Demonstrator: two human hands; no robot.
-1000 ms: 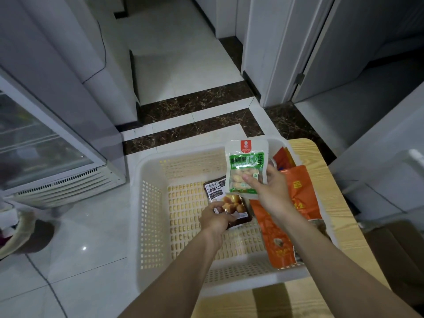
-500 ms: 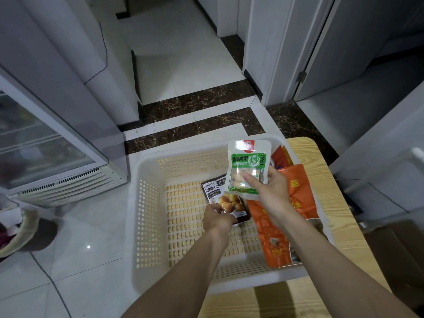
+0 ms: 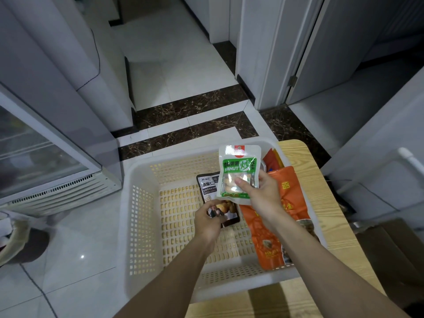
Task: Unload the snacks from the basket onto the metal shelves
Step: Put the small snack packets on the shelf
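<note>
Head view: your right grip (image 3: pixel 263 191) pinches the green peanut packet (image 3: pixel 238 171), raised above the white basket (image 3: pixel 137 226) on the wooden tabletop (image 3: pixel 321 180). Your left grip (image 3: pixel 210 219) grasps the dark chestnut packet (image 3: pixel 207 184) by its near end, inside the basket. Orange bags (image 3: pixel 291 191) lie along the basket's right side.

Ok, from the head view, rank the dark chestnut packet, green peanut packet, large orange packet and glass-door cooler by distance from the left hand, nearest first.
1. dark chestnut packet: in the left hand's grip.
2. green peanut packet, up-right, and large orange packet, right: too close to call.
3. glass-door cooler: far left, on the floor.
</note>
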